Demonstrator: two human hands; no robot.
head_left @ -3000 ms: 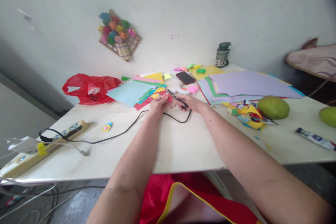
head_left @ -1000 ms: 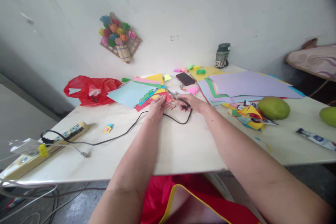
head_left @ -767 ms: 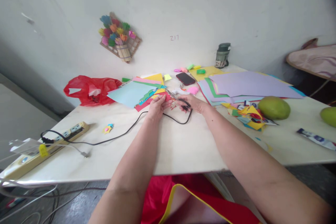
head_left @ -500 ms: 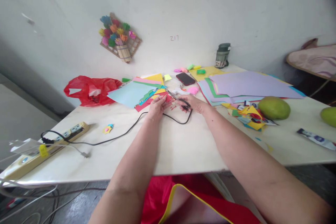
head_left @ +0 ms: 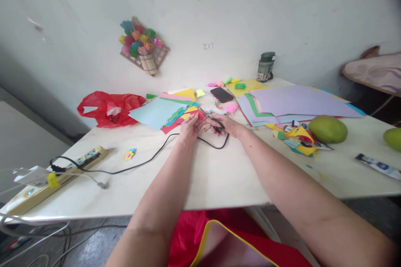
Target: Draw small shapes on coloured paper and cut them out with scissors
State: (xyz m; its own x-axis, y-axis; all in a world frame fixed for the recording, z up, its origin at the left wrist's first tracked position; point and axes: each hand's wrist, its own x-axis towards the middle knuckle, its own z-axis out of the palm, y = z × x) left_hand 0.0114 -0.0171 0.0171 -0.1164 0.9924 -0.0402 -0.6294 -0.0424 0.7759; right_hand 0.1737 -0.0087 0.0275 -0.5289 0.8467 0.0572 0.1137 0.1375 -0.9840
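Note:
My right hand (head_left: pixel 231 125) is closed around the dark handles of a pair of scissors (head_left: pixel 221 124), whose blades point up and to the left. Close beside it, my left hand (head_left: pixel 189 127) pinches a small piece of red paper (head_left: pixel 201 115) near the blades. Fingers partly cover the red paper, so its shape is hard to make out. Tiny red scraps (head_left: pixel 207 128) lie on the table below the hands. Coloured sheets with wavy cut edges, a light blue sheet (head_left: pixel 156 112) among them, spread out just left of my left hand.
A black cord (head_left: pixel 150 159) runs from a power strip (head_left: pixel 94 154) to near my hands. Behind them lies a phone (head_left: pixel 222 94). To the right are a paper stack (head_left: pixel 300 100), paper scraps (head_left: pixel 300 137), a green mango (head_left: pixel 328 129) and a tube (head_left: pixel 377 166). A red bag (head_left: pixel 125 110) sits left.
The scissors and my right hand have shifted very slightly against the red paper. My left hand stays almost in place, still pinching the paper.

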